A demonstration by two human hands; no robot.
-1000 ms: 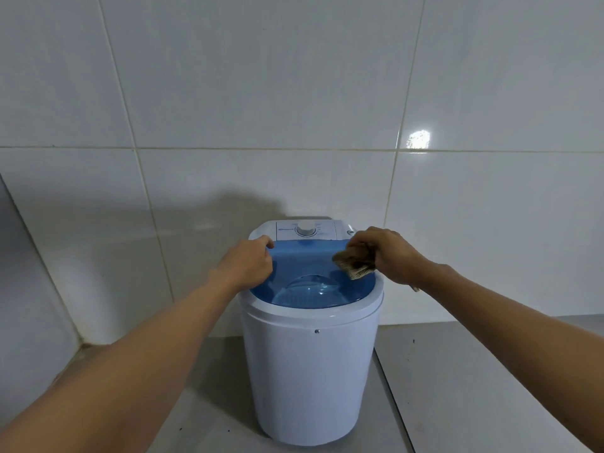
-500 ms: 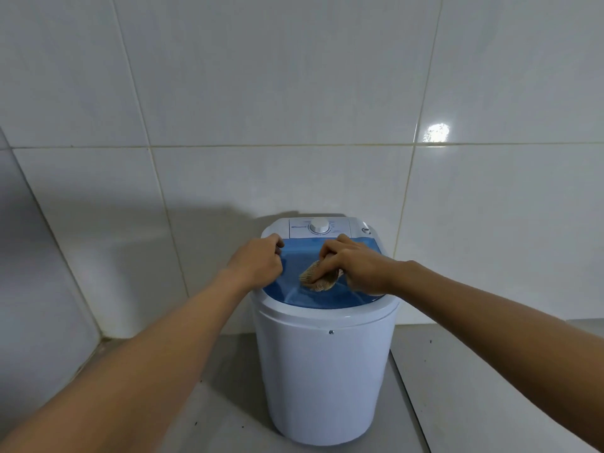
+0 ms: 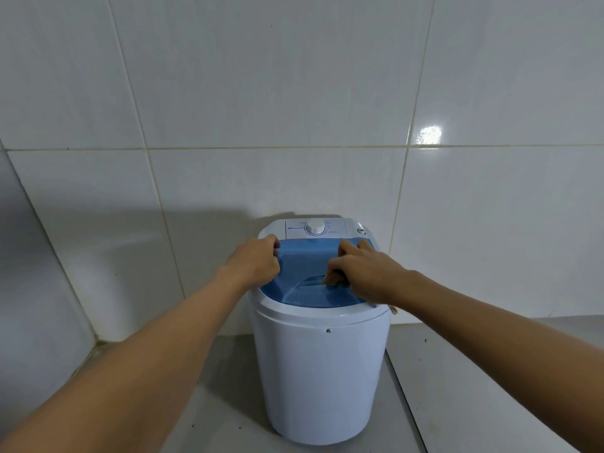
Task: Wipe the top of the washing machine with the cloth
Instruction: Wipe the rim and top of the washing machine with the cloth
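A small white round washing machine (image 3: pixel 320 371) stands on the floor against the tiled wall. Its top has a translucent blue lid (image 3: pixel 302 263) and a white control panel with a dial (image 3: pixel 315 226) at the back. My left hand (image 3: pixel 256 263) grips the left rim of the top with curled fingers. My right hand (image 3: pixel 362 273) presses down on the right half of the blue lid and holds a brownish cloth (image 3: pixel 331 280). Most of the cloth is hidden under the palm; a small bit shows past the wrist at the right rim.
White wall tiles (image 3: pixel 294 125) rise right behind the machine. A side wall meets it in a corner (image 3: pixel 94 338) at the left. Grey floor (image 3: pixel 490 371) spreads to the right and in front, with a tile seam running beside the machine.
My right hand with the cloth has slid from the middle of the blue lid toward its right side. The left hand stays on the left rim.
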